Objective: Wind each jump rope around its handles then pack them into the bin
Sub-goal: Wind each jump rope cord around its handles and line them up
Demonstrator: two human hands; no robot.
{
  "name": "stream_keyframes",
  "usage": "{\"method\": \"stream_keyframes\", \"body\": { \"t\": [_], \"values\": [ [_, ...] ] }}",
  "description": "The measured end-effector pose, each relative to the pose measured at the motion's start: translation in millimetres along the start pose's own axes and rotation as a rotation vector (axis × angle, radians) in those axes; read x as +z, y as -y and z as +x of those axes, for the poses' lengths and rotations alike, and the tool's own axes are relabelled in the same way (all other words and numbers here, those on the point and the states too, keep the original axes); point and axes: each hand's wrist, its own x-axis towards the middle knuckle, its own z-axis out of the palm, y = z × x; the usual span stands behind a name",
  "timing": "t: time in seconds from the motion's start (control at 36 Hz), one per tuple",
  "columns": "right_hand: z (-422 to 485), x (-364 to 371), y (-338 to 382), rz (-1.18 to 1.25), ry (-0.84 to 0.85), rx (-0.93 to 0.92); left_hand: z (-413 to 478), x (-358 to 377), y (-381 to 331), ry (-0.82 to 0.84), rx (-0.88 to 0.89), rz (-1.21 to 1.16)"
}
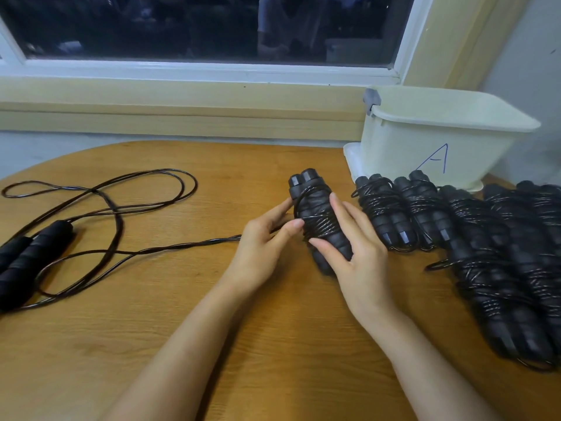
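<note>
A pair of black jump rope handles [312, 205] stands side by side in mid-table, partly wound with thin black rope. My right hand [355, 253] grips the handles from the right, thumb across the lower part. My left hand [267, 238] pinches the rope against the handles' left side. The loose rope [170, 247] trails left across the table. Another unwound jump rope [33, 253] lies at the far left, its cord in loops. Several wound jump ropes [485, 247] lie in a row at the right. The cream bin [431, 141], marked "A", stands at the back right.
The round wooden table [212, 344] ends at a window sill [182, 113] behind. The bin's lid [352, 159] lies under the bin. The wound ropes crowd the table's right edge.
</note>
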Motion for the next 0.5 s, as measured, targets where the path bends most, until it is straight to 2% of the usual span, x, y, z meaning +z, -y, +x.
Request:
{"method": "stream_keyframes", "body": {
  "t": [0.14, 0.28, 0.42, 0.5],
  "values": [
    [-2, 3, 7, 0.289, 0.028, 0.161, 3, -4, 0, -0.087, -0.049, -0.110],
    [-3, 2, 13, 0.512, 0.039, 0.269, 1, 0, -3, -0.057, -0.085, -0.184],
    [-2, 0, 14, 0.568, 0.069, 0.296, -1, -3, -6, -0.031, -0.142, -0.263],
    [0, 1, 10, 0.509, 0.106, 0.282, -1, -2, -6, -0.071, -0.176, -0.295]
  ]
}}
